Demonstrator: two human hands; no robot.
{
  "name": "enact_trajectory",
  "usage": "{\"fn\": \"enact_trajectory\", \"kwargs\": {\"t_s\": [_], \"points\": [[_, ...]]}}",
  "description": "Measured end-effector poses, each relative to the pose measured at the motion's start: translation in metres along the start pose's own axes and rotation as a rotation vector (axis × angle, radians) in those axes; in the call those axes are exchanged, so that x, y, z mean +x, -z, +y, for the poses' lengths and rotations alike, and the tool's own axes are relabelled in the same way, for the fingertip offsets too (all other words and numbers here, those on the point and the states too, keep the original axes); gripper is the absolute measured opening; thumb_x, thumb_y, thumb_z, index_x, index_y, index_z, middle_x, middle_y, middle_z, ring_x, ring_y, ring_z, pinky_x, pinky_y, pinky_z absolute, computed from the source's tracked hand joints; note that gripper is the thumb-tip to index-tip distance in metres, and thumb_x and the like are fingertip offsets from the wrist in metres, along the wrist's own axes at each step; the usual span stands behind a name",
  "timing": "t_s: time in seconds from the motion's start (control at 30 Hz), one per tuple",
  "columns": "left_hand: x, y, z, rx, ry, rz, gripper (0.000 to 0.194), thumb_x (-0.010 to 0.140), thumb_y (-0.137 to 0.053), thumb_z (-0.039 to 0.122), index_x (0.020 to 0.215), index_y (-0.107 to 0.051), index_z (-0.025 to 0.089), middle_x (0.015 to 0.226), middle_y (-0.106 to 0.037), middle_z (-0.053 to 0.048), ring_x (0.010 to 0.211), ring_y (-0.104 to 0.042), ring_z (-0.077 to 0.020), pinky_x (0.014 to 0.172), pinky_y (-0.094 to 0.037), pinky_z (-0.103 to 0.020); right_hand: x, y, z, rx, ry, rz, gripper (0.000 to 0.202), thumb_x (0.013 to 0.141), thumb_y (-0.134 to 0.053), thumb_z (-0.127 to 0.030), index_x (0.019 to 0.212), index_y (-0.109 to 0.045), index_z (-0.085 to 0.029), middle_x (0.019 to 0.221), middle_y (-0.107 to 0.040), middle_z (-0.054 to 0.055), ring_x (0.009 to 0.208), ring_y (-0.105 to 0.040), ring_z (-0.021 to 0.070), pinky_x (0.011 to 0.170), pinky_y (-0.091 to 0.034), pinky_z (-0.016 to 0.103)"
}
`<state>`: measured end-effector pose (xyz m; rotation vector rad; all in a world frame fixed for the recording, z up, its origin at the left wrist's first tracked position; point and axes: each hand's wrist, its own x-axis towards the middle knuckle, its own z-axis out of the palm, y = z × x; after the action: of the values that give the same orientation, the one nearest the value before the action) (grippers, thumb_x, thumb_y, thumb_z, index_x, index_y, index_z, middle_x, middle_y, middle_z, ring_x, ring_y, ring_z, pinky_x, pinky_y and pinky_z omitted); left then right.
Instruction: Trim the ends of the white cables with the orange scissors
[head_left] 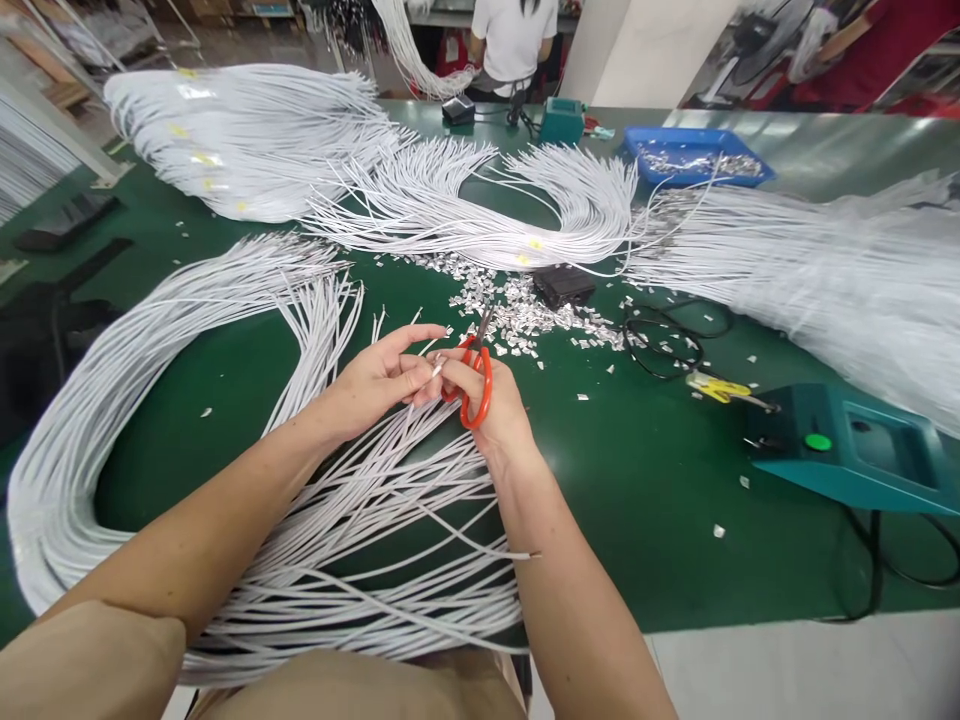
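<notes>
"Workbench, green, is stretching right across in front of us. What is covering it?"

"White cables, mostly. A curved cable bundle is looping over the left side and running beneath the person's left forearm. A plastic-covered bundle is lying along the right, and a stacked bundle is resting at the back left. A smaller hank is bending round near the middle."

"And the equipment?"

"A teal machine with a green button is standing near the right edge. At the back, a blue tray is holding small silvery pieces."

"How are the hands working?"

"Close together, above the fanned cables. The left hand is pinching with thumb and fingers. The right hand is holding red-handled scissors, their blades pointing away from the person."

"Something yellow is lying over there, too."

"Yes, a yellow-handled tool, just beside the teal machine. Silvery scraps are littering the surface beyond the scissors."

"So what is the left hand pinching?"

"A white cable end, sitting between the fingertips. The right thumb is nearly meeting it; whether it is gripping too, I cannot tell."
</notes>
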<state>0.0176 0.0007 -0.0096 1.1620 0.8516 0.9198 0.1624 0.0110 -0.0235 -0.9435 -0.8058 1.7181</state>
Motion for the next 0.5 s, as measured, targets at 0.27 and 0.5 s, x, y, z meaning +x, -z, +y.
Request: {"fn": "enact_trajectory", "kwargs": {"t_s": [0.27, 0.5], "points": [[-0.003, 0.002, 0.005, 0.313, -0.070, 0.107, 0.047, 0.081, -0.068, 0.025, 0.125, -0.056, 0.018, 0.077, -0.069, -0.001, 0.069, -0.066, -0.0135, 0.069, -0.054, -0.027, -0.001, 0.000, -0.003, -0.103, 0.144, 0.263, 0.020, 0.068, -0.070, -0.035, 0.069, -0.067, -0.016, 0.051, -0.046, -0.006, 0.050, -0.040, 0.0072, 0.051, -0.032, 0.023], [-0.002, 0.008, 0.004, 0.396, -0.085, 0.172, 0.044, 0.082, -0.066, 0.027, 0.126, -0.060, 0.020, 0.080, -0.069, -0.002, 0.070, -0.066, -0.0130, 0.068, -0.055, -0.026, -0.004, 0.010, -0.012, -0.512, 0.271, 0.267, 0.020, 0.076, -0.062, -0.036, 0.071, -0.067, -0.017, 0.065, -0.059, -0.001, 0.063, -0.049, 0.0111, 0.061, -0.038, 0.025]]}}
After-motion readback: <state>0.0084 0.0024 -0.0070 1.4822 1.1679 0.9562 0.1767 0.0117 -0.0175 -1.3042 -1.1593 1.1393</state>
